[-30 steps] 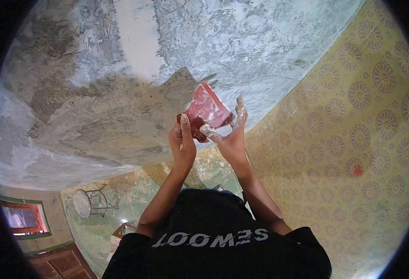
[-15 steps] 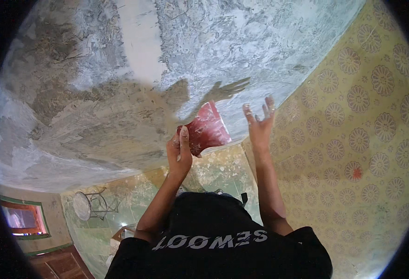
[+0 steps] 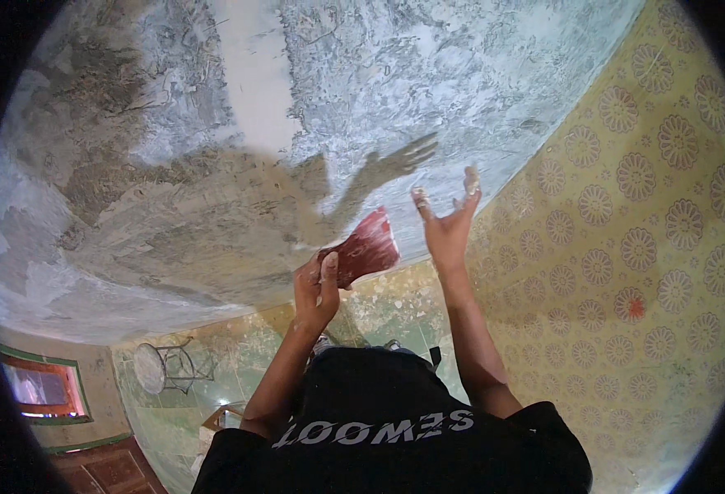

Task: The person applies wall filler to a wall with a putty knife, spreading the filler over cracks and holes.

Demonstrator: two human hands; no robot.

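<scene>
A flat red putty scraper (image 3: 365, 249), widening toward its far end and smeared with white paste, is gripped at its narrow end by my left hand (image 3: 316, 290). Its thumb lies along the near face. My right hand (image 3: 451, 221) is up to the right of the scraper, holding nothing, fingers apart and fingertips coated in pale paste. Both hands are in front of a grey-white plastered wall (image 3: 395, 74), and their shadows fall on it. I cannot tell whether the scraper touches the wall.
A smooth pale strip (image 3: 257, 82) runs up the rough wall. On the right, a yellowish patterned wall (image 3: 601, 214) meets it at a corner. Below lies a spattered green floor (image 3: 255, 354) with a round stool (image 3: 150, 368). A window (image 3: 45, 387) and brown door (image 3: 111, 469) are at lower left.
The scraper has dropped a little and turned, its wide end now lower and nearer me. My right hand has shifted slightly left, with its fingers still spread.
</scene>
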